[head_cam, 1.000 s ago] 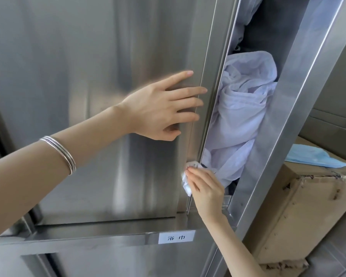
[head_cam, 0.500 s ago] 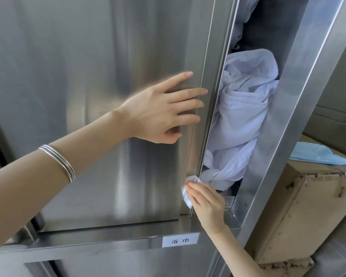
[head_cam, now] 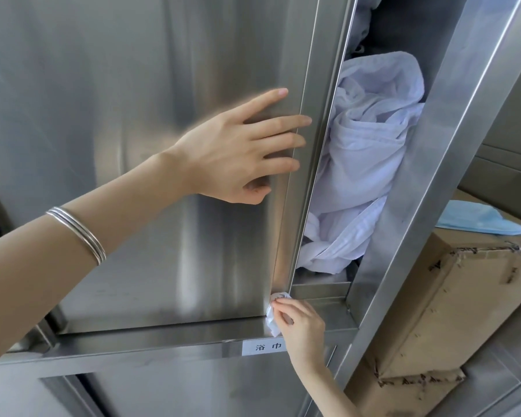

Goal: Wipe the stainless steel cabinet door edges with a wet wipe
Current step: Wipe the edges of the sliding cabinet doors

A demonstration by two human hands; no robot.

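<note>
Pinching a crumpled wet wipe [head_cam: 272, 319], right hand [head_cam: 302, 326] presses it to the bottom corner of the stainless steel cabinet door [head_cam: 133, 139]. Left hand [head_cam: 235, 155], fingers straight, rests flat on the door face beside its edge. White linen [head_cam: 364, 164] bundled inside the cabinet.

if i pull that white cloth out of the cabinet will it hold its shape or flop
Probably floppy: the white cloth lies crumpled in soft, sagging folds. It likely comes out trailing rather than as one bundle, since loose ends hang low beside the cabinet door edge. Seems light for its bulk.
</note>
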